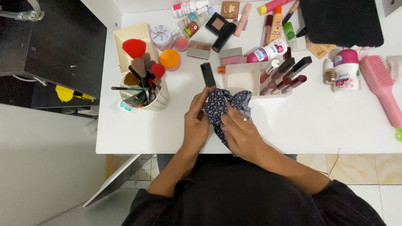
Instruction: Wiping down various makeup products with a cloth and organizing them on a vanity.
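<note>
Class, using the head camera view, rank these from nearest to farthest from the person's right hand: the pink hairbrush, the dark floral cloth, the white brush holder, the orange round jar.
1. dark floral cloth: held in the right hand.
2. orange round jar: up and to the left.
3. white brush holder: at the left, too close to the jar to rank firmly.
4. pink hairbrush: far right edge.

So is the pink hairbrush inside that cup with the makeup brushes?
No, the pink hairbrush lies flat on the white table at the far right, well apart from the brush cup.
</note>
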